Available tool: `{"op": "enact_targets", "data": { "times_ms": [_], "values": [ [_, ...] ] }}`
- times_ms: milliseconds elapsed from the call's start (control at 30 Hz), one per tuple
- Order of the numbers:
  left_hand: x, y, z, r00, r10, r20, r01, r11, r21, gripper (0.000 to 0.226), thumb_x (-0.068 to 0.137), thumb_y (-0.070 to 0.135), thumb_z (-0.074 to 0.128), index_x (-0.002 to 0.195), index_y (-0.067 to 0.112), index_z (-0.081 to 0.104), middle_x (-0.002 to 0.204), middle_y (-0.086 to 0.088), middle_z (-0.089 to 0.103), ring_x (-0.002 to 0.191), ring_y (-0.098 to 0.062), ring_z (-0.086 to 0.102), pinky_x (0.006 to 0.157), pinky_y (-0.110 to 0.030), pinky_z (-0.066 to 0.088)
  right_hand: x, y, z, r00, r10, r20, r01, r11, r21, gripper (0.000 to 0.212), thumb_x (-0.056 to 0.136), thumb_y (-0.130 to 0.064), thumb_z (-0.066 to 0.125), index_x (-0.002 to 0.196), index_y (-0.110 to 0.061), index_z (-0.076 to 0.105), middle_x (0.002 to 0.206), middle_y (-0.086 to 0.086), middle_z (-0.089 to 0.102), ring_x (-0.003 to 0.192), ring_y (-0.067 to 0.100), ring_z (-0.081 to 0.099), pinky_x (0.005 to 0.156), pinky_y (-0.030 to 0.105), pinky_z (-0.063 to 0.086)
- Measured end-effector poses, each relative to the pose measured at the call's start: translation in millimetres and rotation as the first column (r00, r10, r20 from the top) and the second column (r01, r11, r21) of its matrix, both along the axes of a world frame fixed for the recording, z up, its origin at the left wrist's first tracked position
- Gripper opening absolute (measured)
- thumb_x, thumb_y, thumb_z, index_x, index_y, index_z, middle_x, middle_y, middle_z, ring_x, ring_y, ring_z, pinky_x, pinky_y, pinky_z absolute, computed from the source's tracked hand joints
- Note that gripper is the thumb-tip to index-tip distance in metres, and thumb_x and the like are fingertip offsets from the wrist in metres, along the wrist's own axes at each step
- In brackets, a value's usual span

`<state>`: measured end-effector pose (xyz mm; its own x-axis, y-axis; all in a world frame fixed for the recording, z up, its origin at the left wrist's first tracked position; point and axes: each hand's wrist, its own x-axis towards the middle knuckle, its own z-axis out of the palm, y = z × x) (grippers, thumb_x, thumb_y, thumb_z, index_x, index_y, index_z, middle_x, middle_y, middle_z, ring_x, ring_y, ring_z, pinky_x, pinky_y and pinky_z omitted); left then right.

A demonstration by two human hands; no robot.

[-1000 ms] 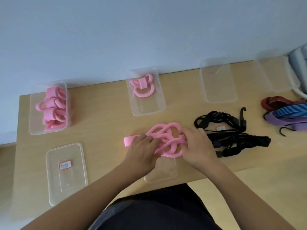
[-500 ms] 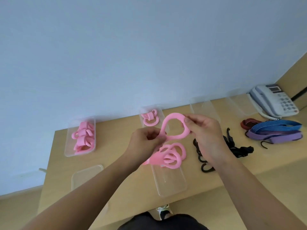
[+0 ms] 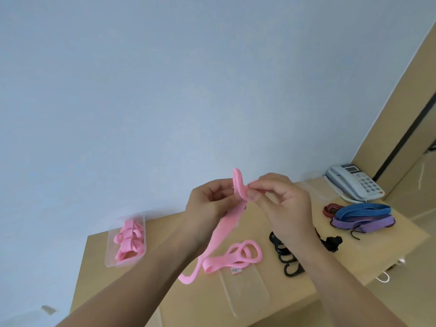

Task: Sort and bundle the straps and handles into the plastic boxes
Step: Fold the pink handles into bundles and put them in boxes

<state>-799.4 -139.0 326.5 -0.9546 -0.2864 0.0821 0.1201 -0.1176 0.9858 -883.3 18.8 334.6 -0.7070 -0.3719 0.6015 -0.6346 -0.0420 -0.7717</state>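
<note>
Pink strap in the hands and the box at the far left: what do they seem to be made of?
The pink strap: probably soft matte fabric or elastic webbing; it folds flat where the left hand and right hand pinch it and hangs limp below. The box: clear, faintly glossy thin plastic; pink bundles show through its wall.

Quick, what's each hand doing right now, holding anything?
Left hand: closed, holding the pink strap just below its folded top.
Right hand: closed, fingertips pinching the same strap's folded top.
</note>
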Motion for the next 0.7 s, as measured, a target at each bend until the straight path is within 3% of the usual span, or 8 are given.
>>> {"op": "enact_targets", "data": {
  "times_ms": [100,267,400,500,600,700],
  "values": [
    [6.0,1.5,-0.1,0.999,0.012,-0.048,-0.009,0.999,0.053,0.033,0.080,0.024,0.080,0.112,0.015,0.079,0.113,-0.016,0.078,0.103,-0.033,0.074,0.095,-0.052,0.057,-2.6,-3.2,5.5,0.971,-0.096,-0.219,0.116,0.990,0.083,0.014,0.080,-0.007,0.083,0.081,-0.021,0.078,0.081,-0.010,0.071,0.089,0.016,0.065,0.079,0.029,0.052],
    [4.0,8.2,1.5,0.992,0.115,-0.047,-0.112,0.992,0.050,0.032,0.086,0.020,0.078,0.115,0.008,0.076,0.114,-0.019,0.077,0.110,-0.040,0.072,0.106,-0.068,0.048,-11.3,-7.5,13.3,0.919,-0.107,-0.380,0.163,0.980,0.118,0.012,0.079,-0.006,0.085,0.081,-0.016,0.079,0.080,-0.008,0.070,0.089,0.016,0.062,0.077,0.026,0.050],
    [-3.7,18.1,2.7,0.974,0.221,-0.054,-0.217,0.973,0.082,0.023,0.091,0.020,0.071,0.108,0.005,0.075,0.110,-0.020,0.079,0.103,-0.042,0.073,0.102,-0.074,0.045,-22.0,-8.9,19.3,0.885,-0.104,-0.454,0.181,0.975,0.129,0.010,0.081,-0.011,0.084,0.090,-0.013,0.080,0.105,-0.004,0.074,0.098,0.022,0.062,0.086,0.022,0.048],
    [-11.4,23.6,2.0,0.954,0.291,-0.075,-0.282,0.953,0.107,0.023,0.090,0.018,0.071,0.106,0.004,0.076,0.104,-0.021,0.079,0.093,-0.035,0.074,0.096,-0.066,0.052,-36.2,-4.0,21.2,0.852,-0.006,-0.523,0.157,0.957,0.245,0.018,0.085,-0.017,0.076,0.101,-0.011,0.079,0.119,-0.001,0.071,0.105,0.026,0.059,0.091,0.025,0.046],
    [-18.3,27.6,-1.1,0.940,0.331,-0.081,-0.324,0.942,0.091,0.017,0.087,0.016,0.071,0.101,0.009,0.078,0.101,-0.018,0.080,0.091,-0.031,0.074,0.089,-0.053,0.056,-48.2,3.0,24.2,0.839,0.111,-0.533,0.123,0.915,0.385,0.024,0.086,-0.014,0.077,0.109,-0.013,0.077,0.122,-0.001,0.069,0.110,0.025,0.056,0.093,0.029,0.046],
    [-24.1,30.9,-3.2,0.933,0.355,-0.068,-0.350,0.934,0.075,0.016,0.083,0.014,0.073,0.098,0.011,0.079,0.102,-0.016,0.080,0.092,-0.029,0.076,0.085,-0.048,0.055,-57.4,5.6,31.1,0.838,0.191,-0.511,0.086,0.879,0.469,0.022,0.086,-0.012,0.076,0.108,-0.016,0.076,0.118,-0.003,0.067,0.111,0.021,0.052,0.093,0.026,0.043]
  ]
}}
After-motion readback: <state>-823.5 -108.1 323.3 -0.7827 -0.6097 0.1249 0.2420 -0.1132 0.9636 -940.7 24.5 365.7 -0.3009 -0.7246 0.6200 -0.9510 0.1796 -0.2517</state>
